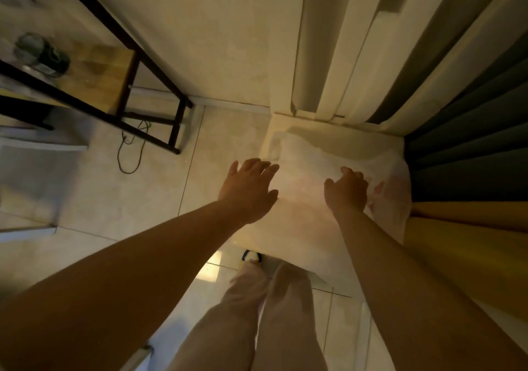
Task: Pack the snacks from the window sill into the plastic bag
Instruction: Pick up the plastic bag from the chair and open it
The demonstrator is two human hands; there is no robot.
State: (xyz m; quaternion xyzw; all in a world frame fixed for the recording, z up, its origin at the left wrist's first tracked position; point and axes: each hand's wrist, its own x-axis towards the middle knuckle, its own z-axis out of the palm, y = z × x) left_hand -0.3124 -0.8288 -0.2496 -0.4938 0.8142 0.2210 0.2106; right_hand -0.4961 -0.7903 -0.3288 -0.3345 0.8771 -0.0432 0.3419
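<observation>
My plastic bag [311, 196] is milky white. My trousers [274, 313] are pale pinkish-beige. The curtains [471, 165] hang dark green above mustard yellow; the floor tiles [120, 199] are cream.

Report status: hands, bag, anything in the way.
Left hand open, fingers spread at the plastic bag edge. Right hand curled on the bag, grip unclear. No snacks visible. Curtain close on the right.

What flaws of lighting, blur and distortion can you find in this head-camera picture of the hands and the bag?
Head view: dim, warm yellow light; the plastic bag is washed out and soft, its contents unreadable; left hand and right hand slightly motion-blurred; glare on the floor tile; wide-angle lens bends the shelf frame; corners darken.
</observation>
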